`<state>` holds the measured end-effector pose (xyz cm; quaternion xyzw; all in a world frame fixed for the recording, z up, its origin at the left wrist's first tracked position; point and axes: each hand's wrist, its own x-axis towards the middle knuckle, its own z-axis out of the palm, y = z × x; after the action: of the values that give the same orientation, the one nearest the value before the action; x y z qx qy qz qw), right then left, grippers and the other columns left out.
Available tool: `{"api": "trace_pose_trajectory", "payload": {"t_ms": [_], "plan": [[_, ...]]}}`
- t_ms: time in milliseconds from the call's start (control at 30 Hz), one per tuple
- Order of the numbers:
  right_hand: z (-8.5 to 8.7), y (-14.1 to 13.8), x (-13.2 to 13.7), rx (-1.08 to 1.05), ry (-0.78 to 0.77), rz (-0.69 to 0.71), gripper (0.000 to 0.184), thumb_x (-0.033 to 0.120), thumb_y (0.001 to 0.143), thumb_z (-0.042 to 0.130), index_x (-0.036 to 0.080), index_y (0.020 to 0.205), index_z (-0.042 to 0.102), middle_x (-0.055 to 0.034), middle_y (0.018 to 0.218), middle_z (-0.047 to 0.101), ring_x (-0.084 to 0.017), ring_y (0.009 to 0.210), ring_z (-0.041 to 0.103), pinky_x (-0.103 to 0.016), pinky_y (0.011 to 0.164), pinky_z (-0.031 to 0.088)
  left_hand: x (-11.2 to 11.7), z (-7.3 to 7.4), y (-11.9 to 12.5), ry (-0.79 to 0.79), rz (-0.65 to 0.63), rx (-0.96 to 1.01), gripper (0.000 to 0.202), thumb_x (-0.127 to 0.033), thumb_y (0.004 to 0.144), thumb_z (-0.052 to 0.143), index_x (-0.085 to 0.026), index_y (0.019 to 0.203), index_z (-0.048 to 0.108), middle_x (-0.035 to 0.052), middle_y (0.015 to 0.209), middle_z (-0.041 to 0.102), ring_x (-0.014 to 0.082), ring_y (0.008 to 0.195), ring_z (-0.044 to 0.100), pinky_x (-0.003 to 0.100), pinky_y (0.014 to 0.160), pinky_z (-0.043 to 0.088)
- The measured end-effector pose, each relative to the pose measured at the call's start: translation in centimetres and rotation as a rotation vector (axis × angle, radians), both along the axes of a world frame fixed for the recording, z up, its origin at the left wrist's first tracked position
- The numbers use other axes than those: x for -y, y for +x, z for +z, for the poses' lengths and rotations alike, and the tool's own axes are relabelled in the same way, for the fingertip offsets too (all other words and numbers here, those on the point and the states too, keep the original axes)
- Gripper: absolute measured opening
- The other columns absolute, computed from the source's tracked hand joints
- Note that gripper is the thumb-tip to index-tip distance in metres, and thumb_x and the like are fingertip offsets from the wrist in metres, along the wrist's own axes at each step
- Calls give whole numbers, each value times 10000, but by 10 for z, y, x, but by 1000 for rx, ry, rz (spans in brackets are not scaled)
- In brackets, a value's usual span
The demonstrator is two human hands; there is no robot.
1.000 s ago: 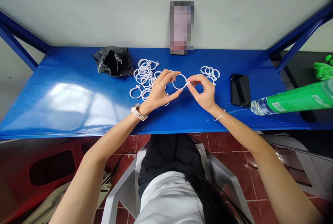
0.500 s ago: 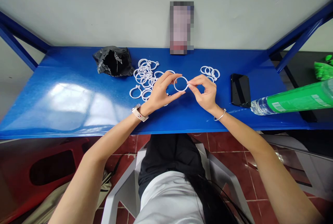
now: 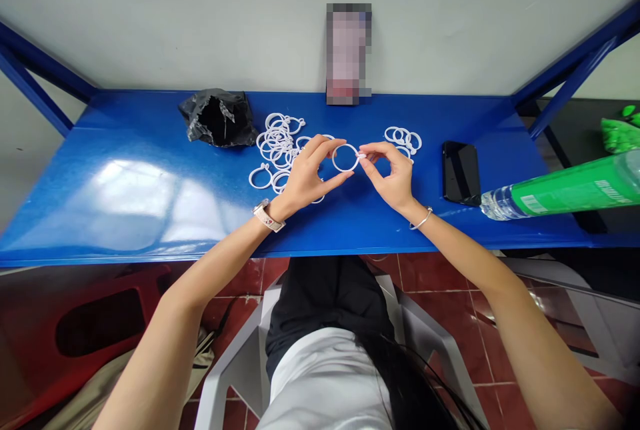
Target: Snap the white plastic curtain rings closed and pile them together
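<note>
Over the middle of the table, a white curtain ring [image 3: 345, 171] is held up between my two hands. My left hand [image 3: 311, 173] spans it, index finger at the top edge and thumb at the lower edge. On the other side, the thumb and forefinger of my right hand [image 3: 395, 177] pinch the small knob at the ring's right edge. A pile of similar white rings [image 3: 275, 143], some with small eyelets, lies behind and left of my left hand, which partly hides it. Beyond my right hand lie several more white rings [image 3: 403, 137].
An opened black plastic bag [image 3: 220, 120] sits left of the pile on the blue table [image 3: 125, 143]. At right are a black phone [image 3: 461, 173] and a lying green-labelled bottle [image 3: 570, 187]. A blurred upright item [image 3: 349, 50] leans against the wall [image 3: 250, 30].
The ring has shifted slightly up and left. My right hand has moved a little the same way, its fingers still pinched at the ring's knob. My left hand keeps nearly the same pose.
</note>
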<state>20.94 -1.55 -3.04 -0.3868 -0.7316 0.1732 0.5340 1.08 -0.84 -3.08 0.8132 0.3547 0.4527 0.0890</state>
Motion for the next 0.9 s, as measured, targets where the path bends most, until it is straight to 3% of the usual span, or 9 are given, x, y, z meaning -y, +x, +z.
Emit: {"api": "trace_pose_trajectory", "payload": {"t_ms": [300, 700, 900], "plan": [[-1, 0, -1, 2, -11, 12, 130, 346, 930, 623, 245, 994, 675, -25, 926, 736, -170, 763, 678, -353, 701, 594, -1, -4, 0, -30, 6, -34, 418, -378, 883, 679, -178, 1230, 561, 93, 1095, 641, 203, 971, 621, 343, 836, 533], [3, -1, 5, 114, 31, 236, 190, 231, 930, 580, 251, 1097, 670, -49, 1066, 723, -164, 804, 671, -339, 694, 595, -1, -8, 1, -81, -74, -59, 391, -268, 871, 637, -168, 1240, 553, 100, 1114, 666, 204, 1005, 631, 328, 820, 549], [5, 1, 2, 107, 31, 94, 190, 279, 921, 579, 260, 1095, 654, -69, 1072, 694, -216, 908, 658, -390, 721, 591, 0, 1, 0, -182, -177, 32, 439, -372, 872, 690, -197, 1260, 582, 105, 1148, 688, 214, 1009, 645, 335, 790, 559]]}}
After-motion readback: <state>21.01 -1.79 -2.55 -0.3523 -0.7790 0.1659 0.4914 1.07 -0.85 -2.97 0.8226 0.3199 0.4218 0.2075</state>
